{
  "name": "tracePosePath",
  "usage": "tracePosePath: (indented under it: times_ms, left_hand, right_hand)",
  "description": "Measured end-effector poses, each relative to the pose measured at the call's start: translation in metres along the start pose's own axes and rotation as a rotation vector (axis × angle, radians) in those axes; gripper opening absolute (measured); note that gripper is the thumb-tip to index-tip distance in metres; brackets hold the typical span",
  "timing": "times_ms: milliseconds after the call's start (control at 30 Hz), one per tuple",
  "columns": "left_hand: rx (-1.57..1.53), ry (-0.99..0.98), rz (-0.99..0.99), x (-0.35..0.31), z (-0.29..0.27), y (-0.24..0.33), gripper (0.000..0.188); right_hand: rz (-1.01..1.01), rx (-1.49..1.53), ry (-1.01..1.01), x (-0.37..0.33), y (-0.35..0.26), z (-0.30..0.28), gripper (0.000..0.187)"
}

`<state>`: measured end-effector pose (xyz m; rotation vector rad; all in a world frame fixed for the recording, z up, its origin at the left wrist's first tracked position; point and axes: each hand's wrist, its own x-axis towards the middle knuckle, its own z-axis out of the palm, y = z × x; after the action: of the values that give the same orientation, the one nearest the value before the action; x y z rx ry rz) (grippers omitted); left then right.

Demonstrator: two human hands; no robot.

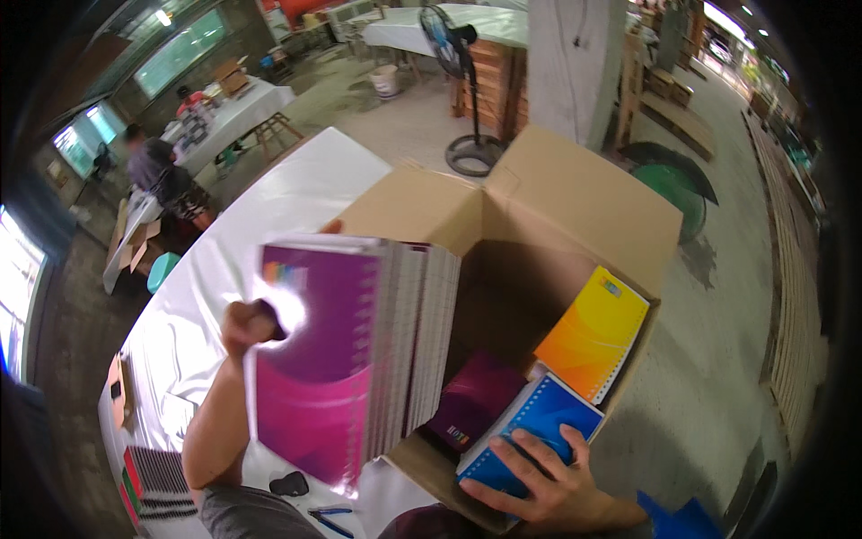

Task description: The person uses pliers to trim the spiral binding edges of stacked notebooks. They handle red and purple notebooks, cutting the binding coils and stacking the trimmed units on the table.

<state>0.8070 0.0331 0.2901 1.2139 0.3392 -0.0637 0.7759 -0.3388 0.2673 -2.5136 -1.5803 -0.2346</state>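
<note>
My left hand (247,329) grips a thick stack of spiral notebooks (316,359) with a purple and pink cover, tilted at the left side of an open cardboard box (584,193). Part of this hand is hidden behind the stack. My right hand (552,481) lies with fingers spread on a blue spiral notebook (561,413) inside the box's near right part. Beyond it, a yellow and orange spiral notebook (594,332) leans along the right wall. A dark purple notebook (476,400) lies lower in the box, partly covered by the held stack.
The box rests on a table with a shiny white cover (296,184). Blue-handled pliers (330,519), a dark small object (288,484) and stacked spiral notebooks (162,481) lie nearby. Past the table stand a fan (471,108), a pillar (575,72) and a person (162,171) at another table.
</note>
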Motion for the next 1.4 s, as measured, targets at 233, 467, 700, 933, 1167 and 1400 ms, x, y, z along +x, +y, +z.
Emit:
tracePosePath:
  times_ms: [233,467,700,933,1167,1400]
  left_hand:
    - [-0.085,0.586,0.349,-0.192,-0.059,-0.03,0.05]
    - [-0.39,1.153,0.448,-0.373,-0.071,-0.172,0.048]
    - [-0.548,1.324,0.75,-0.441,-0.139,-0.274,0.049]
    - [-0.722,1.322,0.924,-0.428,-0.239,-0.325,0.053]
    - [-0.841,1.376,0.746,-0.413,-0.284,-0.33,0.054]
    - [-0.735,1.563,0.669,-0.438,-0.299,-0.341,0.07]
  right_hand:
    - [0.061,0.175,0.023,0.0,-0.007,0.006,0.057]
    - [-0.012,0.035,0.035,0.006,-0.022,-0.005,0.079]
    - [-0.083,-0.035,0.095,-0.005,-0.009,0.017,0.088]
    - [-0.129,-0.016,0.187,-0.013,0.003,0.028,0.093]
    - [-0.039,-0.053,0.218,-0.011,-0.01,0.022,0.071]
    - [0.106,0.094,0.107,0.001,-0.015,0.013,0.076]
